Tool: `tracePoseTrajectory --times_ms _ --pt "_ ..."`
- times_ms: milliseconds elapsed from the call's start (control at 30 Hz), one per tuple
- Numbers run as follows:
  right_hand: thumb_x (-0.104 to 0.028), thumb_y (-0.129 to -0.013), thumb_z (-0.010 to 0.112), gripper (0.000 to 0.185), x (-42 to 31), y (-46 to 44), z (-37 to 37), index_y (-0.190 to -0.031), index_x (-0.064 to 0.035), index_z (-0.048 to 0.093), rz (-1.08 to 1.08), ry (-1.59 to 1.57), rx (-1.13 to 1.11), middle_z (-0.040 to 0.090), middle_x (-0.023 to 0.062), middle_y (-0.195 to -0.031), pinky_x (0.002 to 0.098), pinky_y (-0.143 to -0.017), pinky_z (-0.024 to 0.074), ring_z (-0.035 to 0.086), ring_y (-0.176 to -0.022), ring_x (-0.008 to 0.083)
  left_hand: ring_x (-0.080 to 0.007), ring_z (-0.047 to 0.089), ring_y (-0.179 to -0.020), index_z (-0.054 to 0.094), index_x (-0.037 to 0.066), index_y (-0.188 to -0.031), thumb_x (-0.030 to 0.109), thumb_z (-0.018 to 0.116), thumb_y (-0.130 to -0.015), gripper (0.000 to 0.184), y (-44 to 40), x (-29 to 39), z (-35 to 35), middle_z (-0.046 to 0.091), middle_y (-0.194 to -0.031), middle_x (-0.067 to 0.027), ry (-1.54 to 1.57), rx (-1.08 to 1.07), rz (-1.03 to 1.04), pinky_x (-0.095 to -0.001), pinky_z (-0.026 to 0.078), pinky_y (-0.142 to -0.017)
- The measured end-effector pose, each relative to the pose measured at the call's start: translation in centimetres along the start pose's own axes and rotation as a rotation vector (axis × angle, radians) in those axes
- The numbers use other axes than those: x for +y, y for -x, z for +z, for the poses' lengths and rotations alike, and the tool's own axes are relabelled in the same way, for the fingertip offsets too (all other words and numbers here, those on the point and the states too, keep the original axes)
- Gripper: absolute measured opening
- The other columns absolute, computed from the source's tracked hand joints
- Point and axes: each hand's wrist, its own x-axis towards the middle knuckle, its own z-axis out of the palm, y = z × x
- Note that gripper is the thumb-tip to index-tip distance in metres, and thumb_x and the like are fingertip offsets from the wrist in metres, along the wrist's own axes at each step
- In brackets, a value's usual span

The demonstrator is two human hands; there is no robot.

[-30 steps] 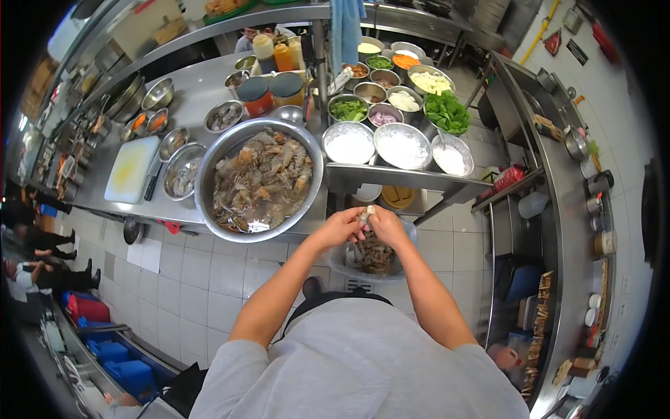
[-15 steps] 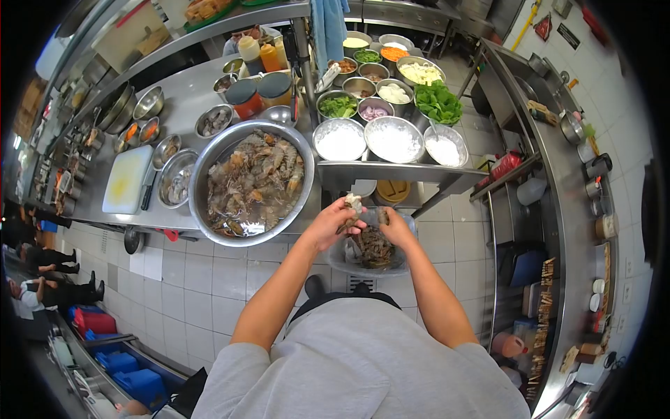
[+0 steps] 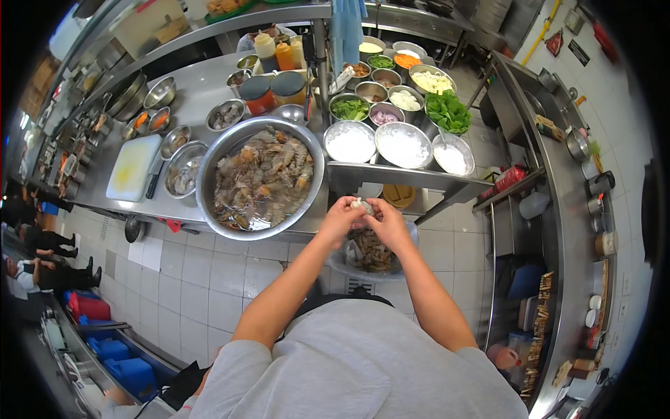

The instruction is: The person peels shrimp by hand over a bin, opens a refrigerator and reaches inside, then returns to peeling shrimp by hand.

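Observation:
My left hand (image 3: 340, 219) and my right hand (image 3: 384, 221) meet in front of me, fingers closed on a pale, partly peeled shrimp (image 3: 366, 207). Much of it is hidden by my fingers. Right below them, a clear plastic-lined tub (image 3: 412, 246) holds a heap of brownish shrimp shells and heads (image 3: 370, 253). To the left, whole raw shrimp (image 3: 269, 174) lie in murky water in a large metal basin (image 3: 202, 192) on the steel counter. Beside that basin is a smaller metal bowl (image 3: 172, 188) with pale peeled shrimp.
A white cutting board (image 3: 132, 167) and a knife (image 3: 153, 181) lie on the left. Metal bowls of white powder (image 3: 403, 145), chopped vegetables and lettuce (image 3: 448, 112) stand ahead on a steel stand. Squeeze bottles (image 3: 284, 56) are behind the basin. Other people (image 3: 52, 274) are far left.
My right hand has come up from over the tub to join my left hand at the shrimp. The camera view has turned slightly, shifting the counter to the right.

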Motion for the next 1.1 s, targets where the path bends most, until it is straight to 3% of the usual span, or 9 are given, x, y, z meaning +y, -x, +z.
tracePoseTrajectory --times_ms 33,100,200,400,567,700,933,1033,1100 --pt "-0.01 -0.083 0.071 0.038 -0.1 -0.1 0.1 -0.12 -0.0043 0.062 -0.008 -0.003 -0.009 0.067 0.0092 -0.102 0.0303 -0.082 0.0507 0.064 -0.09 0.0184 -0.0139 0.064 -0.091 0.049 0.011 -0.111 0.024 0.066 -0.093 0.028 0.4 0.4 0.1 0.063 -0.1 -0.003 -0.028 -0.006 -0.029 -0.0299 0.052 -0.076" --pt "-0.01 -0.081 0.072 0.037 -0.2 -0.2 -0.1 -0.116 -0.0054 0.065 -0.168 0.179 0.059 0.067 0.0123 -0.104 0.0342 -0.085 0.05 0.065 -0.096 0.0272 -0.0136 0.064 -0.089 0.05 0.011 -0.109 0.025 0.068 -0.092 0.028 1.1 1.1 0.1 0.063 -0.099 -0.003 -0.028 0.005 -0.06 -0.0281 0.051 -0.074" --pt "-0.012 -0.08 0.071 0.034 -0.4 -0.3 -0.1 -0.113 -0.0081 0.067 -0.221 0.175 -0.021 0.066 0.0123 -0.109 0.0371 -0.088 0.0505 0.064 -0.101 0.031 -0.0141 0.065 -0.085 0.051 0.011 -0.108 0.027 0.067 -0.092 0.028 0.7 0.5 -1.3 0.062 -0.096 -0.0036 -0.015 0.019 -0.104 -0.0284 0.053 -0.073" --pt "-0.016 -0.079 0.07 0.032 -1.3 -0.7 1.7 -0.11 -0.0077 0.069 -0.344 0.389 -0.072 0.07 0.0131 -0.102 0.0394 -0.083 0.0523 0.065 -0.097 0.0312 -0.0146 0.065 -0.084 0.053 0.008 -0.114 0.028 0.063 -0.094 0.03 1.4 0.5 -2.2 0.062 -0.1 -0.0046 0.011 0.078 -0.182 -0.0327 0.056 -0.076" --pt "-0.017 -0.083 0.062 0.017 -1.4 -1.5 3.2 -0.095 -0.0072 0.069 -0.354 0.565 -0.199 0.07 0.0148 -0.085 0.0449 -0.068 0.0544 0.068 -0.076 0.0349 -0.0191 0.068 -0.089 0.056 0.006 -0.114 0.028 0.061 -0.095 0.029 1.9 -0.1 -3.4 0.066 -0.104 -0.0086 -0.018 0.118 -0.227 -0.0327 0.056 -0.076" --pt "-0.018 -0.084 0.061 0.013 -0.2 -2.3 4.2 -0.089 -0.0075 0.068 -0.388 0.582 -0.176 0.068 0.0168 -0.079 0.0451 -0.066 0.0542 0.067 -0.072 0.0358 -0.019 0.069 -0.089 0.056 0.006 -0.114 0.027 0.062 -0.094 0.029 2.2 -0.3 -4.1 0.067 -0.102 -0.0081 -0.032 0.133 -0.252 -0.031 0.056 -0.074" --pt "-0.02 -0.091 0.058 0.019 2.2 -3.4 3.4 -0.092 -0.0066 0.071 -0.192 0.316 -0.085 0.068 0.0203 -0.08 0.0446 -0.067 0.0534 0.067 -0.074 0.038 -0.0167 0.069 -0.087 0.053 0.004 -0.11 0.019 0.062 -0.092 0.025 1.8 -0.1 -3.2 0.067 -0.1 -0.0093 -0.121 0.091 -0.165 -0.0289 0.056 -0.071" --pt "-0.011 -0.093 0.061 0.016 3.8 -3.2 1.8 -0.095 0.002 0.069 0.037 -0.063 -0.03 0.07 0.0091 -0.076 0.0282 -0.062 0.052 0.065 -0.066 0.0128 -0.0187 0.069 -0.088 0.051 0.004 -0.109 0.013 0.059 -0.093 0.02 1.2 0.3 -2.7 0.066 -0.101 -0.0093 -0.071 0.073 -0.138 -0.0287 0.056 -0.072" --pt "-0.01 -0.092 0.061 0.015 4.7 -2.9 0.6 -0.096 0.0015 0.069 0.102 -0.168 -0.022 0.07 0.0093 -0.078 0.0277 -0.064 0.0523 0.065 -0.067 0.0128 -0.0194 0.069 -0.09 0.05 0.005 -0.109 0.012 0.059 -0.093 0.02 1.0 0.5 -2.3 0.066 -0.102 -0.0095 -0.029 0.051 -0.131 -0.029 0.056 -0.074"
